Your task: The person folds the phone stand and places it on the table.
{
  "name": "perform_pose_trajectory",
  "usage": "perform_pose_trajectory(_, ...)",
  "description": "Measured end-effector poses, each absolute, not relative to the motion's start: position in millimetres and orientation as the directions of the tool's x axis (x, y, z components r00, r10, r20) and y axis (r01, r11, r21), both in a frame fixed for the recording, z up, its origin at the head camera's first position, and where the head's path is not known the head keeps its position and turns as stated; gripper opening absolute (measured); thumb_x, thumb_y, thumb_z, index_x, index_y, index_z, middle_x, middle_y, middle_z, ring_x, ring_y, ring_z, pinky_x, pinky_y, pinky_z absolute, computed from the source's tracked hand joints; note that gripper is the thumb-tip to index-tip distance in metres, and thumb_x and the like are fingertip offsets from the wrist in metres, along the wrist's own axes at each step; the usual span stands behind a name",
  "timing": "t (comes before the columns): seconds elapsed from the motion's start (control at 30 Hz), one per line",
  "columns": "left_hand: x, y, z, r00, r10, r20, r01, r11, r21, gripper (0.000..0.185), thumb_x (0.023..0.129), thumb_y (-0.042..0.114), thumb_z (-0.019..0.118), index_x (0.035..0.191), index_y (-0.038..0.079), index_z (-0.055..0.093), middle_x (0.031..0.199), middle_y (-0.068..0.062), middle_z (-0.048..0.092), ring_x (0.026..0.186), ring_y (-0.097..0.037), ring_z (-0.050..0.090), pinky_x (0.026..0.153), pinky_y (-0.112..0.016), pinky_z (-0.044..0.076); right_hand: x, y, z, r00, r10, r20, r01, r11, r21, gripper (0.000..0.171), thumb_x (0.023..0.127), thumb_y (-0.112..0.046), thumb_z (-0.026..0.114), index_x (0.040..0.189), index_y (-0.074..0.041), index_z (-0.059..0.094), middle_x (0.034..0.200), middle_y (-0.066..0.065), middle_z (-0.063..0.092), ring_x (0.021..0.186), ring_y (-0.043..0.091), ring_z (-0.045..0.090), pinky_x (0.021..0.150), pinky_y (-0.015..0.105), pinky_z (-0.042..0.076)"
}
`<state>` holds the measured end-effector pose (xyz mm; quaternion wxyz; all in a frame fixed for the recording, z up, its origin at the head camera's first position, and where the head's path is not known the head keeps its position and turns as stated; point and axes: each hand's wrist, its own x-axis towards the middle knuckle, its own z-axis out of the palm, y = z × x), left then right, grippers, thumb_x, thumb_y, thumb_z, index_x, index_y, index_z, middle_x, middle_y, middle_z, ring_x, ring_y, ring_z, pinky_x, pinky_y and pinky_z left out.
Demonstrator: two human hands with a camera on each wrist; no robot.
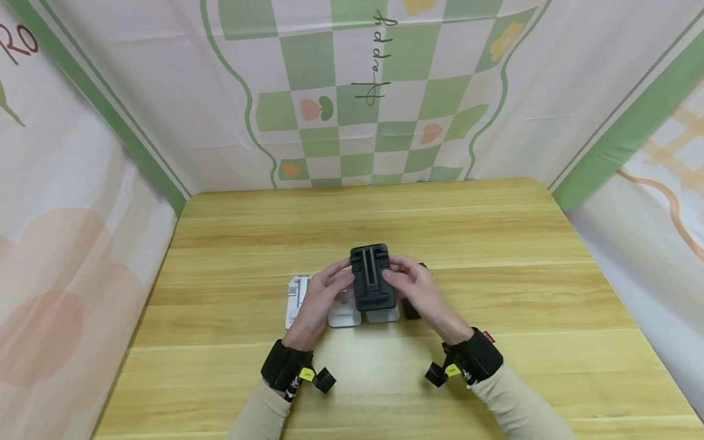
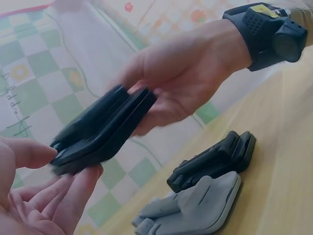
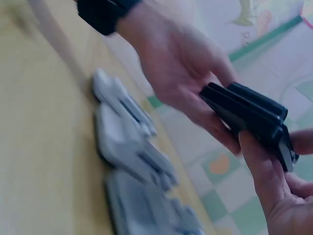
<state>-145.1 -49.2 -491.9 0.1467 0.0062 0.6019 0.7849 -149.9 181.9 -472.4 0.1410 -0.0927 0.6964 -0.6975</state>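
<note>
1. The left hand (image 1: 324,292) and right hand (image 1: 414,288) each grip a side of the black folded stand (image 1: 373,278).
2. It is held above the worktop (image 1: 495,244), over white stands (image 1: 341,315).

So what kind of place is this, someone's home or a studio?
Probably a small staged recording booth, not a lived-in room. A bare wooden table is walled on three sides by hung printed cloth, and both hands wear wrist-strapped cameras while holding a black folded stand.
</note>
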Motion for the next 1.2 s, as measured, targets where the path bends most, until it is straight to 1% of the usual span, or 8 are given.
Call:
perform_pose_trajectory(0.1,-145.2,-53.3,-491.0,-0.952,0.252,-0.172,-0.234,-0.241,0.942,0.05,0.104,0.027,0.063,0.149,0.01,0.053,0.134,-0.013,0.069,0.111,-0.019,0.072,0.097,-0.035,0.058,-155.0,202.0,-471.7,-0.952,-0.298,-0.065,0.065,0.013,-0.998,0.048,0.106,-0.013,0.055,0.146,0.01,0.043,0.108,0.006,0.06,0.086,0.009,0.068,0.071,0.026,0.06)
perform_pose_trajectory(0.23,-146.3,-57.4,-492.5,-0.956,0.245,-0.16,-0.218,-0.232,0.948,0.055,0.104,0.032,0.063,0.151,0.005,0.05,0.133,-0.012,0.07,0.114,-0.022,0.071,0.097,-0.036,0.058,-161.4,236.4,-476.1,-0.961,-0.272,-0.051,0.048,0.016,-0.999,0.044,0.106,-0.012,0.055,0.144,0.008,0.045,0.103,-0.001,0.059,0.083,0.007,0.068,0.072,0.024,0.06)
perform_pose_trajectory(0.47,-146.7,-60.1,-494.3,-0.958,0.228,-0.174,-0.22,-0.191,0.957,0.045,0.106,0.03,0.06,0.145,0.009,0.057,0.129,-0.014,0.071,0.11,-0.026,0.073,0.094,-0.037,0.059,-165.5,295.3,-495.1,-0.965,-0.258,-0.051,0.066,-0.052,-0.996,0.025,0.106,-0.005,0.055,0.128,-0.016,0.062,0.103,-0.004,0.064,0.089,0.005,0.067,0.08,0.02,0.058)
perform_pose_trajectory(0.6,-146.3,-61.2,-494.9,-0.959,0.226,-0.173,-0.218,-0.194,0.957,0.044,0.106,0.031,0.06,0.144,0.009,0.057,0.129,-0.015,0.071,0.111,-0.027,0.072,0.094,-0.036,0.059,-164.5,320.8,-504.6,-0.964,-0.251,-0.09,0.106,-0.051,-0.993,0.025,0.106,-0.005,0.055,0.124,-0.021,0.062,0.103,-0.007,0.065,0.09,0.003,0.064,0.081,0.017,0.056)
perform_pose_trajectory(0.83,-144.8,-63.8,-495.9,-0.961,0.216,-0.175,-0.218,-0.195,0.956,0.047,0.105,0.03,0.06,0.145,0.006,0.056,0.13,-0.016,0.07,0.108,-0.024,0.073,0.093,-0.036,0.06,-160.2,344.5,-512.8,-0.957,-0.242,-0.159,0.147,0.066,-0.987,0.02,0.107,-0.011,0.055,0.126,-0.017,0.059,0.101,-0.006,0.066,0.087,0.006,0.065,0.075,0.021,0.057)
perform_pose_trajectory(0.9,-144.8,-64.6,-496.0,-0.961,0.214,-0.173,-0.216,-0.198,0.956,0.047,0.105,0.03,0.06,0.145,0.006,0.056,0.13,-0.016,0.07,0.108,-0.024,0.073,0.092,-0.036,0.06,-159.9,347.0,-514.1,-0.955,-0.242,-0.168,0.15,0.092,-0.984,0.022,0.107,-0.011,0.055,0.128,-0.012,0.058,0.101,-0.006,0.066,0.085,0.007,0.066,0.073,0.023,0.058)
perform_pose_trajectory(1.07,-145.1,-66.2,-495.7,-0.961,0.217,-0.17,-0.214,-0.202,0.956,0.045,0.105,0.03,0.06,0.144,0.008,0.057,0.13,-0.016,0.07,0.109,-0.023,0.073,0.093,-0.036,0.059,-162.3,347.7,-516.8,-0.948,-0.23,-0.219,0.172,0.207,-0.963,0.047,0.108,-0.015,0.054,0.145,0.011,0.041,0.102,-0.009,0.067,0.085,0.007,0.068,0.072,0.025,0.059)
perform_pose_trajectory(1.2,-145.2,-67.4,-496.1,-0.962,0.216,-0.17,-0.213,-0.196,0.957,0.047,0.106,0.03,0.059,0.146,0.006,0.055,0.13,-0.016,0.07,0.109,-0.023,0.073,0.094,-0.036,0.059,-165.2,344.9,-515.1,-0.944,-0.2,-0.263,0.193,0.313,-0.93,0.061,0.108,-0.022,0.056,0.15,0.014,0.033,0.105,-0.008,0.065,0.088,0.006,0.066,0.074,0.026,0.059)
